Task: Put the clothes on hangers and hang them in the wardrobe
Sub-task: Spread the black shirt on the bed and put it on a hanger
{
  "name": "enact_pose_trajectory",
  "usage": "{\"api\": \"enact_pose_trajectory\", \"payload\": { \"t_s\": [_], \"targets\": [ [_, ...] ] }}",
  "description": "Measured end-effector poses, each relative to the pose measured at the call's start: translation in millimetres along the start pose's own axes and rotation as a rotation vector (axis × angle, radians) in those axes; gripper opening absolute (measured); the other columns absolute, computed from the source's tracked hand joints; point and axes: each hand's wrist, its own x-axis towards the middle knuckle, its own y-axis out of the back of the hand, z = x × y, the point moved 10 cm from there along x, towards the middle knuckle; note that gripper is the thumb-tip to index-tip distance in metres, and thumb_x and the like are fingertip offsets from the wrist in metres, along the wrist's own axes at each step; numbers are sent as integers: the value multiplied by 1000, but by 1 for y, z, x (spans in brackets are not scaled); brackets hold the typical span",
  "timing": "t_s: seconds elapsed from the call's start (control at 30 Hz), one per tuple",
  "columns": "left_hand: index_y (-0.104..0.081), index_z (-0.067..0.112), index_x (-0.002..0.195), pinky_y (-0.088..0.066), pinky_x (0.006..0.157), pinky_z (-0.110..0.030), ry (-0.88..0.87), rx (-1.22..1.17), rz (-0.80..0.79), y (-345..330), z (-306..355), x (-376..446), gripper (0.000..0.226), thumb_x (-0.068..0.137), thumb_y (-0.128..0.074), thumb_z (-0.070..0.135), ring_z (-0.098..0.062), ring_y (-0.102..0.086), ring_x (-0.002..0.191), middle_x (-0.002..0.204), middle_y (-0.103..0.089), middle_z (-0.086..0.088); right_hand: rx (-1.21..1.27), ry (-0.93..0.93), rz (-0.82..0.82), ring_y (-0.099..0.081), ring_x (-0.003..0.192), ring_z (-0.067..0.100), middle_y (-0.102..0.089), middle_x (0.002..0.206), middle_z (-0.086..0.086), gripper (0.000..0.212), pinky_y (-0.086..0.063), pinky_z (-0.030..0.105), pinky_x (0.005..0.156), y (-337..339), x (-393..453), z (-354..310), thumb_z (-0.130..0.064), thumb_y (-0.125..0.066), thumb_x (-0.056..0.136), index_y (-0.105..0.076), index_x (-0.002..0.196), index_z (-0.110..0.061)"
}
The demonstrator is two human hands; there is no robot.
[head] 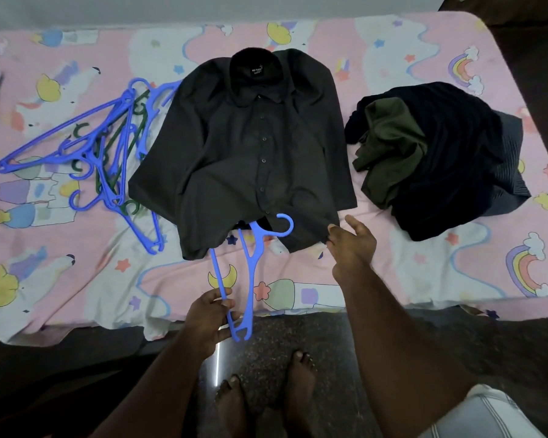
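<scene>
A dark grey button-up shirt [244, 153] lies flat on the bed, collar away from me. My left hand [208, 317] grips the lower end of a blue plastic hanger [250, 273] whose hook pokes in at the shirt's bottom hem. At the hem's right corner is my right hand [351, 241]; its fingertips pinch the fabric while the thumb sticks up.
Several blue and green hangers [102, 147] lie tangled on the bed left of the shirt. A heap of dark and olive clothes [434, 156] sits to the right. The bed [424, 279] has a pink patterned sheet. Dark wooden furniture [532, 42] stands at the far right. My bare feet stand on the speckled floor [272, 343].
</scene>
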Motion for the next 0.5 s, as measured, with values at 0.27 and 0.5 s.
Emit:
{"api": "enact_pose_trajectory", "payload": {
  "t_s": [0.27, 0.5],
  "targets": [
    [-64, 10, 118, -60, 59, -37, -39, -14, 2, 8, -1, -2, 24, 101, -51, -1, -27, -63, 72, 90, -61, -14, 248, -64, 18, -30, 142, 50, -37, 149, 33, 50, -29, 47, 118, 8, -14, 5, -13, -18, 105, -31, 143, 17],
    [-65, 12, 114, -58, 59, -36, -42, -20, 30, 20, 3, -2, 23, 101, -51, 0, -27, -63, 72, 93, -62, -14, 266, 58, -30, -63, 97, 39, -56, 117, 29, 26, -48, 38, 95, -15, -24, -31, 5, -36, 102, -54, 119, 12]
  ]
}}
